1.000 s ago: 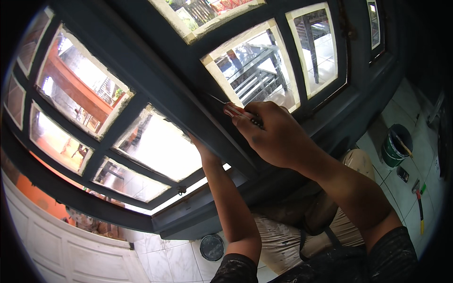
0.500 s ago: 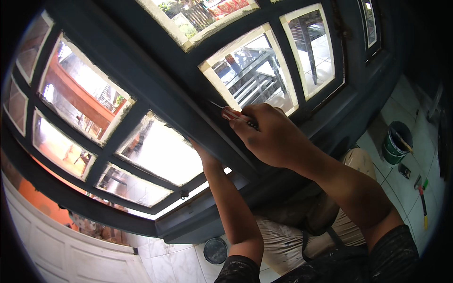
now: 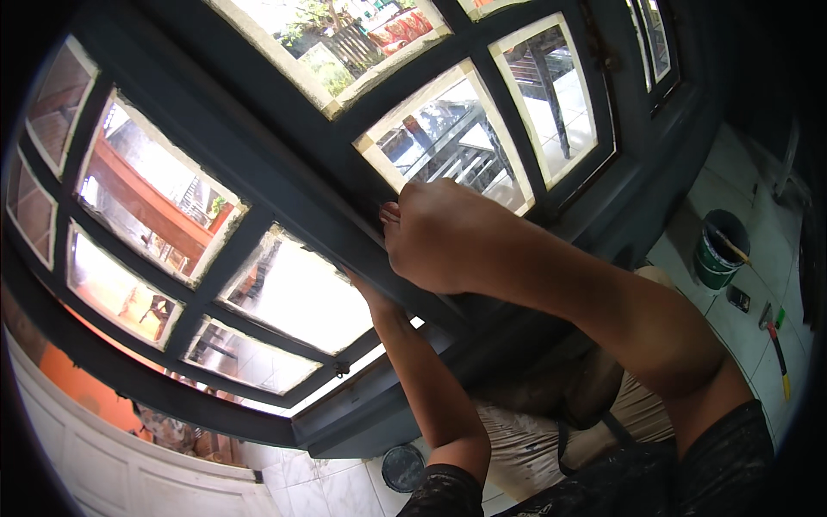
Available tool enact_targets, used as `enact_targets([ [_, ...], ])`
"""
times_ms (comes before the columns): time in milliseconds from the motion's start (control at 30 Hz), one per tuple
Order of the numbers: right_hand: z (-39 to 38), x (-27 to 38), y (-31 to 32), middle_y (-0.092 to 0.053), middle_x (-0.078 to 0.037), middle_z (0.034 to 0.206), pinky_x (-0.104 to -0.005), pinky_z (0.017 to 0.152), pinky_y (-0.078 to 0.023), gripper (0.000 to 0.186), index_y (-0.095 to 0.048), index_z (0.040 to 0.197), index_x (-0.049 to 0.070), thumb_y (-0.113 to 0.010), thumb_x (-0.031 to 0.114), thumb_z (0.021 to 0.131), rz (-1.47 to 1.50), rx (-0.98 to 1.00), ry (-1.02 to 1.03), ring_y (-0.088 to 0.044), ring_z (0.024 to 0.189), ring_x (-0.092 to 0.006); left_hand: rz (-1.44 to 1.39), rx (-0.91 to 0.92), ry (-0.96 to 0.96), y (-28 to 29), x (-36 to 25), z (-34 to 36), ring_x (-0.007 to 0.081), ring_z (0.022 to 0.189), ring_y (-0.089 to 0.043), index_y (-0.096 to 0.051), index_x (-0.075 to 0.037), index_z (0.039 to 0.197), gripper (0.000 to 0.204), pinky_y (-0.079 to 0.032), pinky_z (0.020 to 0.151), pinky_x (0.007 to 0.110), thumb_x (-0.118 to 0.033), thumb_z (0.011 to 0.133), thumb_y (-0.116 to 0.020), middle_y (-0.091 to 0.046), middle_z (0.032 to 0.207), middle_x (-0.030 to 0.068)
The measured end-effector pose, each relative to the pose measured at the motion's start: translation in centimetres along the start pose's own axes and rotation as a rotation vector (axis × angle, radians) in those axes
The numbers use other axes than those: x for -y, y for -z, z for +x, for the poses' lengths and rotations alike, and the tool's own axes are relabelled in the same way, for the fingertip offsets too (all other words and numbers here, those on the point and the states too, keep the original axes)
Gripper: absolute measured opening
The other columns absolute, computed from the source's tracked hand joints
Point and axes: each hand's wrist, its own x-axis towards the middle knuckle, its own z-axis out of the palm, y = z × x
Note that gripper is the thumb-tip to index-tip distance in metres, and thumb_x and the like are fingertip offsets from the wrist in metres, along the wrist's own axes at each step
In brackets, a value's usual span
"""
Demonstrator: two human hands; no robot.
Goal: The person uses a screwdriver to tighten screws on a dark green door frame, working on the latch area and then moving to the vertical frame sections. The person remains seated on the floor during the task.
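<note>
A dark grey window frame (image 3: 297, 194) runs across the view, hinged sashes either side, with cream masking tape (image 3: 376, 161) along the edges of the right-hand panes. My right hand (image 3: 439, 237) is closed against the frame beside the lower middle pane. Its back hides most of what it grips, a thin-bladed tool with a reddish handle, seen better a moment earlier. Beneath it, my left hand (image 3: 366, 289) reaches behind the edge of the left sash (image 3: 332, 258). Its fingers are hidden by the wood.
On the tiled floor at right stand a green bucket (image 3: 715, 269) with a stick in it, a small dark box-like thing (image 3: 738, 299) and a scraper (image 3: 778, 349) with a red and yellow handle. A round dark tub (image 3: 402, 468) sits below the sill. White panelling (image 3: 129, 470) fills the lower left.
My right hand has moved slightly left and turned, so the tool's blade and handle no longer show. My left hand stays behind the sash. The whole view has shifted a little.
</note>
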Motion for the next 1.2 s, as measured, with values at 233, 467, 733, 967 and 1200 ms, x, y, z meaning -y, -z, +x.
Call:
enact_targets([
  [233, -1.8, 3.4, 3.0, -0.071, -0.033, 0.097, -0.0495, 0.086, -0.059, 0.034, -0.067, 0.103, -0.011, -0.050, 0.019, 0.099, 0.281, 0.164, -0.300, -0.073, 0.097, -0.0435, -0.038, 0.000, 0.010, 0.2, -0.1, -0.3, 0.0234, 0.125, -0.059, -0.047, -0.003, 0.149, 0.050, -0.049, 0.106, 0.038, -0.035, 0.110, -0.048, -0.059, 0.140, 0.0121],
  [467, -1.0, 2.8, -0.9, -0.079, -0.016, 0.096, -0.0413, 0.074, -0.063, 0.017, -0.081, 0.092, 0.003, -0.066, 0.012, 0.089, -0.471, -0.061, 0.063, -0.078, 0.095, -0.0286, -0.110, 0.020, 0.050, -0.3, -0.3, -0.1, 0.0239, 0.124, -0.060, -0.048, -0.003, 0.148, 0.050, -0.049, 0.105, 0.038, -0.036, 0.110, -0.046, -0.060, 0.139, 0.0125],
  [733, -1.0, 2.7, -1.8, -0.078, -0.007, 0.081, -0.0360, 0.061, -0.061, 0.012, -0.082, 0.086, 0.011, -0.072, 0.018, 0.086, -0.439, -0.123, 0.074, -0.078, 0.078, -0.0226, -0.155, 0.025, 0.065, -0.8, -0.4, -0.9, 0.0243, 0.123, -0.061, -0.049, -0.003, 0.147, 0.050, -0.050, 0.104, 0.038, -0.037, 0.111, -0.044, -0.061, 0.137, 0.0130],
  [967, -1.1, 0.5, -2.7, -0.072, -0.011, 0.070, -0.0382, 0.049, -0.057, 0.025, -0.079, 0.097, -0.001, -0.074, 0.017, 0.081, -1.074, -0.309, 0.421, -0.073, 0.065, -0.0225, -0.178, 0.024, 0.070, -0.5, -0.9, -0.2, 0.0248, 0.123, -0.061, -0.050, -0.003, 0.146, 0.050, -0.051, 0.103, 0.039, -0.038, 0.111, -0.042, -0.062, 0.136, 0.0134],
  [1200, -1.9, -2.8, -3.8, -0.068, -0.017, 0.068, -0.0335, 0.053, -0.058, 0.032, -0.070, 0.107, -0.009, -0.062, 0.020, 0.097, -0.857, -0.553, 0.413, -0.071, 0.060, -0.0258, -0.215, 0.035, 0.081, -0.8, -0.7, -0.2, 0.0252, 0.122, -0.062, -0.052, -0.003, 0.145, 0.051, -0.052, 0.103, 0.039, -0.040, 0.112, -0.039, -0.063, 0.135, 0.0138],
])
